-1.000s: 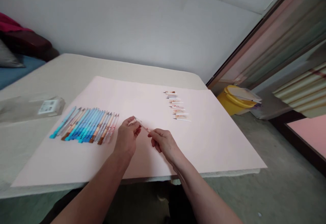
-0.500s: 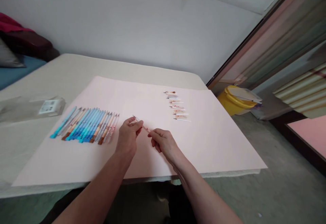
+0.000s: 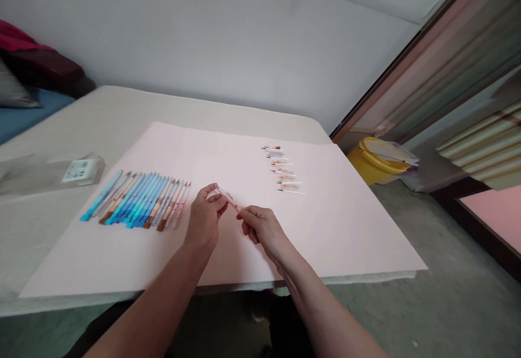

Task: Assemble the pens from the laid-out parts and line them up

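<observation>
My left hand (image 3: 204,220) and my right hand (image 3: 261,226) hold one thin pinkish pen (image 3: 228,199) between them, just above a large pale pink sheet (image 3: 334,222). The left fingers pinch its far end, the right fingers pinch its near end. A row of several blue, brown and clear pens (image 3: 138,199) lies on the sheet to the left of my left hand. A column of several small pen parts (image 3: 283,176) lies farther away on the right of the sheet.
The pink sheet lies on a beige table (image 3: 81,125). A clear plastic packet with a white label (image 3: 79,170) rests at the table's left. A yellow bucket (image 3: 372,160) stands on the floor to the right, beside a door frame.
My two hands keep their grip on the pen. The left fingers have shifted slightly on the pen's far end; everything else lies where it was.
</observation>
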